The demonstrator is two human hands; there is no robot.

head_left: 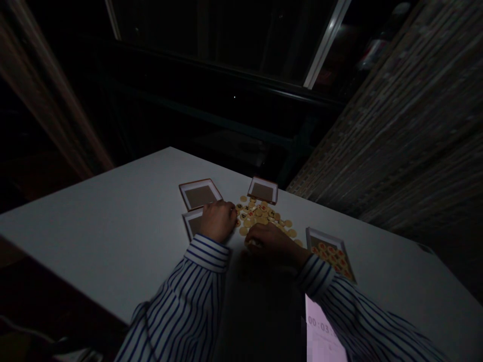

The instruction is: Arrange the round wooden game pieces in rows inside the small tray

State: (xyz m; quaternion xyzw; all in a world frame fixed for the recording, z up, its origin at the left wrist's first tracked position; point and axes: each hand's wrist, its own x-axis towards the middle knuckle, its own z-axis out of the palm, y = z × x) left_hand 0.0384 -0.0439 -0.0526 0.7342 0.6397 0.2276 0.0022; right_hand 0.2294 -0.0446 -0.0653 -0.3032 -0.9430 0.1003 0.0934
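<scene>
A loose pile of round, pale wooden Chinese chess pieces (260, 216) lies on the white table, some with red or black characters showing. My left hand (218, 221) is at the pile's left edge with its fingers curled. Whatever those fingers may hold is hidden. My right hand (269, 241) is closed at the near side of the pile, and a pale Chinese chess piece (255, 243) shows between its fingers. To the right, an open box (310, 236) holds several pieces with red characters. Under my left wrist another shallow box (190, 226) is partly covered.
Two shallow box parts, one at the back left (199, 196) and one behind the pile (263, 191), lie on the white table (124, 221). A lit screen showing a timer (320, 332) is below my right forearm. A hanging curtain (407, 125) borders the right side.
</scene>
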